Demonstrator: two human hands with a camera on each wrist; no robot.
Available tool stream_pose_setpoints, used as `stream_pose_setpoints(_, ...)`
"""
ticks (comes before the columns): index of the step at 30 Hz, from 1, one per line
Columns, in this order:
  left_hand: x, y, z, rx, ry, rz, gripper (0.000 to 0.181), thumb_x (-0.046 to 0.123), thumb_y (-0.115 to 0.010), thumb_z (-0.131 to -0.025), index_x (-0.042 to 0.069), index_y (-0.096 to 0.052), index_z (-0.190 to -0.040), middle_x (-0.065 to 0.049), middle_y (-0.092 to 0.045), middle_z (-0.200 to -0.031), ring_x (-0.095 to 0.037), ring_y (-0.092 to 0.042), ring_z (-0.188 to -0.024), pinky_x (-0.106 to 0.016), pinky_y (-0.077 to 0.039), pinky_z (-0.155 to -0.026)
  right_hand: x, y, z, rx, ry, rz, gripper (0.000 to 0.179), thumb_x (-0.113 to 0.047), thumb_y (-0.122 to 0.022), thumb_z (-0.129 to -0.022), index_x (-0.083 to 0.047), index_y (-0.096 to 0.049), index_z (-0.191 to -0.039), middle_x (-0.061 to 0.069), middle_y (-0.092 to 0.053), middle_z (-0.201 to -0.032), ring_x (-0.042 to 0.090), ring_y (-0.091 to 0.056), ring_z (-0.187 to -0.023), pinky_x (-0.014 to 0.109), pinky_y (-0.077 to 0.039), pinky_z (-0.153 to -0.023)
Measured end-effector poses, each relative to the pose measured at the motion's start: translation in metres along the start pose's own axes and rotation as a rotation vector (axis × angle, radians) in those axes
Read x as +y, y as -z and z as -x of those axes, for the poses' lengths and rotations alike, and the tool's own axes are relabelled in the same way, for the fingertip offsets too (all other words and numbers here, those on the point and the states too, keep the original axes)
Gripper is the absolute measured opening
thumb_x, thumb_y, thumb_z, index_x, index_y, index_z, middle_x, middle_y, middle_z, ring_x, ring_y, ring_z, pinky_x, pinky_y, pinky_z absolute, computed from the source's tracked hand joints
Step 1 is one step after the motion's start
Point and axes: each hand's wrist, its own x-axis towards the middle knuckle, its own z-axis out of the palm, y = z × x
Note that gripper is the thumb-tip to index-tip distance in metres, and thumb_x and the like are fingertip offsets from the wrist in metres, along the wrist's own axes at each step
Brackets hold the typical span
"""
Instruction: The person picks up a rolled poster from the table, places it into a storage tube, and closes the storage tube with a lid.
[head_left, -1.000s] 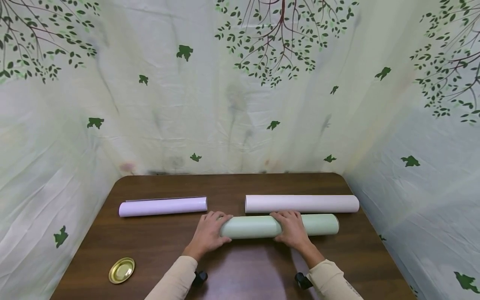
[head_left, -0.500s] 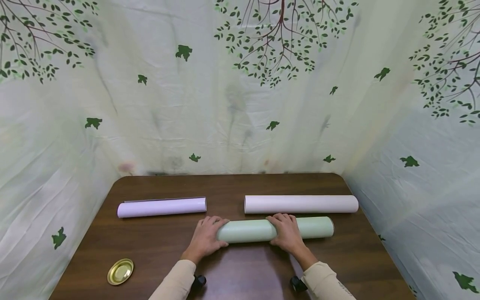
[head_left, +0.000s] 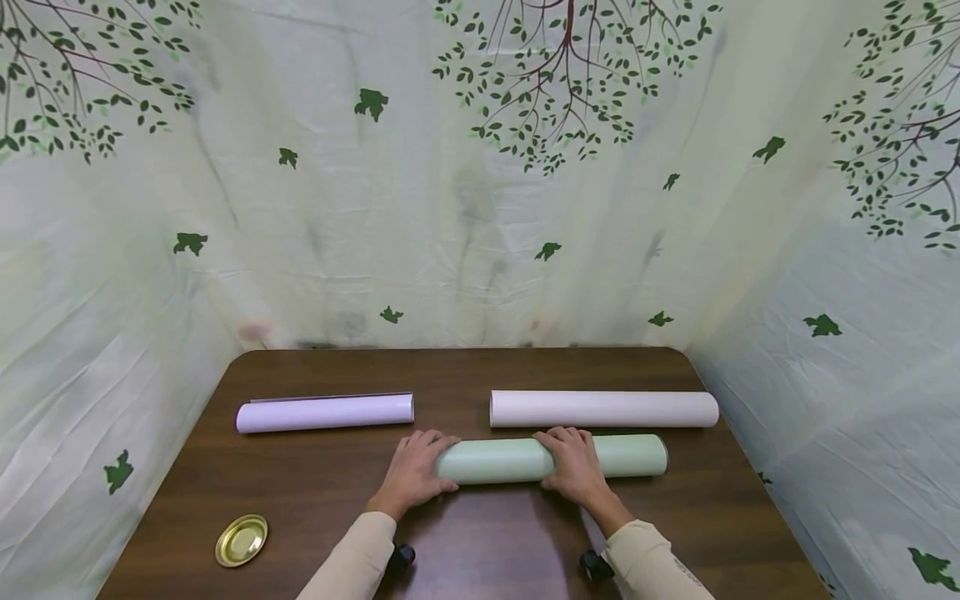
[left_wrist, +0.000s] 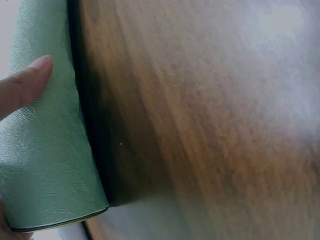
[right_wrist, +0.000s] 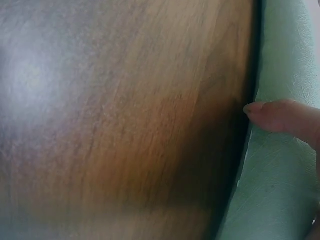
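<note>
A pale green roll (head_left: pixel 498 462) with a finely creased, leathery surface lies crosswise on the brown table. My left hand (head_left: pixel 411 469) grips its left end, the thumb (left_wrist: pixel 35 82) along the near side and the fingers over the top. Around the middle of the same roll my right hand (head_left: pixel 573 467) is curled, its thumb (right_wrist: pixel 275 116) reaching down the near side to the lower edge in the right wrist view. Behind it on the right is a white roll (head_left: pixel 603 409). A lilac roll (head_left: pixel 326 413) with a loose edge lies at the back left.
A small gold-coloured dish (head_left: pixel 242 541) sits at the front left of the wooden table (head_left: pixel 480 550). Pale cloth hangings (head_left: pixel 465 208) with printed leaves and branches stand behind the table and at both sides.
Both hands have drawn the green roll slightly toward me and to the left, away from the white roll. Over the last half second it has hardly moved.
</note>
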Motion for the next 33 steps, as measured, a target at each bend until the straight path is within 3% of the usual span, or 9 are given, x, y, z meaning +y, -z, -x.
stream_pose_setpoints(7,0.001,0.001,-0.003,-0.016,0.010,0.017,0.068,0.030,-0.090,-0.060,0.015,-0.064,-0.121,-0.006,-0.060,-0.109,-0.029,-0.053,-0.101,-0.048,-0.039,-0.087,0.000,0.002,-0.001,-0.016,-0.018,0.001,0.077,-0.025,-0.095,-0.050,-0.013,-0.066,-0.120,0.006,-0.063,-0.110,0.029,-0.056,-0.104,0.050,-0.037,-0.092)
stream_pose_setpoints(23,0.000,0.005,-0.001,0.029,0.013,0.000,0.071,0.036,-0.090,-0.062,0.016,-0.063,-0.124,-0.008,-0.056,-0.114,-0.031,-0.051,-0.109,-0.053,-0.035,-0.094,-0.003,0.007,-0.003,0.020,-0.034,-0.055,0.080,-0.027,-0.096,-0.051,-0.014,-0.063,-0.124,0.007,-0.059,-0.115,0.030,-0.052,-0.109,0.053,-0.031,-0.094)
stream_pose_setpoints(33,0.000,0.010,0.000,0.039,-0.002,0.001,0.068,0.039,-0.088,-0.064,0.016,-0.063,-0.123,-0.008,-0.056,-0.116,-0.032,-0.050,-0.111,-0.054,-0.035,-0.094,-0.001,0.025,-0.006,-0.018,-0.058,-0.150,0.075,-0.038,-0.091,-0.060,-0.013,-0.062,-0.125,0.011,-0.056,-0.121,0.034,-0.049,-0.115,0.057,-0.030,-0.095)
